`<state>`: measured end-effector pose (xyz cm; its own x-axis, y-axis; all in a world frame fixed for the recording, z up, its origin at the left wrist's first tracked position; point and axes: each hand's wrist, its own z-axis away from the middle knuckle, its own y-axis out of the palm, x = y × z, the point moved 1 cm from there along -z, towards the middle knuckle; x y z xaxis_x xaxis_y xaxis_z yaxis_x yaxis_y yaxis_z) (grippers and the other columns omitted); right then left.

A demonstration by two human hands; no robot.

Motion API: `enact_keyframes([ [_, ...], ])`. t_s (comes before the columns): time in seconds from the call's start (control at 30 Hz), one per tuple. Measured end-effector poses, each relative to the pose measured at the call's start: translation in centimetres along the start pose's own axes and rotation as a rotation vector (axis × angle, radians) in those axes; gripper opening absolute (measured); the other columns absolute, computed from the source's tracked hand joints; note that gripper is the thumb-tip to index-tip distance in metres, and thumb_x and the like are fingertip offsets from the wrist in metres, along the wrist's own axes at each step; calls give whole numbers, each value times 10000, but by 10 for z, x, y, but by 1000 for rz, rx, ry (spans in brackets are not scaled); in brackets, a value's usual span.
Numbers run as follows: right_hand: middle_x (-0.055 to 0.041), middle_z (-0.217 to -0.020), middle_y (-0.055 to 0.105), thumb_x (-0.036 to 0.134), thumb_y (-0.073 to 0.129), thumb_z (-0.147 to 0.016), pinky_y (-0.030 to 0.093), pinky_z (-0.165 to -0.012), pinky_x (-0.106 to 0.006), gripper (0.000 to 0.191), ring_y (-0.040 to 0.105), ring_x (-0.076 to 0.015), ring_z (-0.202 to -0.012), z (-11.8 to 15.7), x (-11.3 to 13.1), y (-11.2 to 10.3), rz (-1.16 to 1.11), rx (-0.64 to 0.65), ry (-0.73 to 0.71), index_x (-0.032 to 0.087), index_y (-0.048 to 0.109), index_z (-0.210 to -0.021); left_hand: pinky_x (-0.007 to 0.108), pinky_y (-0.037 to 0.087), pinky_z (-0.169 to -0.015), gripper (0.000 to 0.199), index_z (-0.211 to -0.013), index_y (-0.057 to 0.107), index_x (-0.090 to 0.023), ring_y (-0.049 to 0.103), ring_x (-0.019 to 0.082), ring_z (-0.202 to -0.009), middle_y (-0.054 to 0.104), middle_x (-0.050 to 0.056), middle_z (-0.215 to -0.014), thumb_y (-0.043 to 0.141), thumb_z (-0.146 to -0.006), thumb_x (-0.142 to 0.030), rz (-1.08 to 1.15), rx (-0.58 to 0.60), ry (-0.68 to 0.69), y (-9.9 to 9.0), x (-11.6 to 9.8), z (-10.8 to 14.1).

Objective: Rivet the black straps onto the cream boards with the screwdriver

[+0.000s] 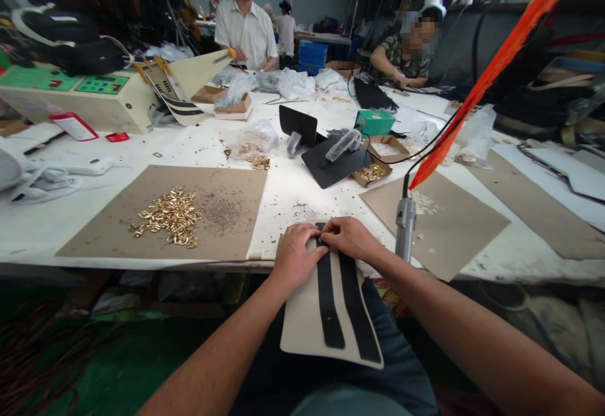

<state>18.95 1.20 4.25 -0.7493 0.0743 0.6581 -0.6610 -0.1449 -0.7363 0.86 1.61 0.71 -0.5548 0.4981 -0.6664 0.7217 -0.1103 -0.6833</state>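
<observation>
A beige panel (pixel 302 315) with rounded corners lies tilted across my lap and the table's front edge. Two black strips run along it: an inner strap (pixel 329 302) with a small dot near its lower end, and an outer band (pixel 358 309) by the right border. At the strap's far end, my left hand (pixel 299 253) is closed, with fingers and thumb on the strap. Right beside it, the fingers of my right hand (pixel 350 237) are pinched together over the same end; whatever small thing they may hold is hidden.
Gold metal buckles (pixel 172 215) are heaped on a brown board (pixel 227 195) at left. A grey handheld tool (pixel 405 230) hangs by an orange cord (pixel 491 75) near my right forearm. Black pieces (pixel 338 161) and a box of gold parts (pixel 372 174) lie ahead. Two people work across the table.
</observation>
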Motion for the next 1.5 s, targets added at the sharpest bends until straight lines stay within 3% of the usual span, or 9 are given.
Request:
enact_keyframes([
  [0.5, -14, -739, 734, 310, 680, -775, 369, -585, -250, 124, 614, -165, -686, -9, 2, 2, 127, 30, -8, 218, 762, -769, 483, 480, -1033, 293, -1040, 702, -254, 603, 284, -1182, 722, 38, -1200, 835, -780, -270, -3, 6, -8, 0, 0, 0],
  [0.7, -15, -737, 710, 320, 570, -898, 442, -638, -251, 226, 623, -159, -671, 7, 4, -6, -72, 50, -97, 202, 762, -894, 476, 479, -1037, 292, -1049, 704, -250, 604, 285, -1191, 721, 47, -1202, 831, -787, -255, -18, -1, -2, -1, -1, 0],
  [0.77, -27, -766, 710, 385, 496, -962, 477, -643, -263, 321, 634, -167, -658, 29, -1, -17, -212, -62, -80, 198, 745, -1040, 481, 478, -1039, 290, -1057, 707, -252, 603, 285, -1193, 720, 48, -1205, 826, -792, -249, -15, 2, 2, -1, -1, 0],
  [0.93, -88, -906, 729, 561, 616, -892, 514, -704, -317, 426, 645, -219, -752, 93, -50, -49, -186, -679, 130, 192, 702, -1087, 497, 471, -1050, 236, -1047, 722, -271, 603, 281, -1196, 715, 37, -1220, 799, -825, -263, -5, 20, 19, 0, 2, -2],
  [1.0, -93, -924, 715, 592, 664, -842, 517, -715, -327, 492, 635, -219, -759, 106, -74, -54, -148, -770, 227, 178, 674, -1109, 500, 470, -1053, 218, -1040, 724, -270, 607, 278, -1189, 716, 34, -1217, 790, -832, -260, -7, 32, 27, 1, 4, -3],
  [1.13, -111, -1004, 707, 617, 740, -748, 517, -729, -350, 718, 662, -244, -805, 102, -102, -52, -79, -619, 383, 152, 572, -1267, 510, 470, -1055, 218, -1037, 729, -270, 607, 285, -1189, 717, 33, -1219, 792, -828, -269, -21, 31, 32, 3, 8, -6],
  [1.27, -85, -910, 708, 562, 701, -780, 487, -741, -377, 480, 656, -282, -836, 95, -99, -53, 55, -500, 353, 187, 640, -1073, 495, 479, -1051, 226, -1031, 728, -268, 616, 275, -1187, 723, 32, -1204, 805, -819, -256, -4, 26, 36, 3, 6, -4],
  [1.37, -59, -830, 693, 475, 664, -803, 499, -690, -355, 300, 664, -265, -802, 91, -83, -57, -299, -444, 274, 195, 651, -913, 488, 477, -1057, 234, -1022, 729, -273, 619, 269, -1184, 725, 25, -1198, 817, -807, -248, 9, 17, 26, 2, 4, -2],
  [1.5, -19, -843, 683, 319, 713, -753, 560, -677, -327, 250, 687, -200, -724, 73, -36, -52, -1007, -478, 101, 197, 639, -959, 483, 469, -1064, 247, -1033, 731, -268, 610, 265, -1196, 717, 28, -1203, 825, -806, -251, 14, 8, 12, 0, 1, -1],
])
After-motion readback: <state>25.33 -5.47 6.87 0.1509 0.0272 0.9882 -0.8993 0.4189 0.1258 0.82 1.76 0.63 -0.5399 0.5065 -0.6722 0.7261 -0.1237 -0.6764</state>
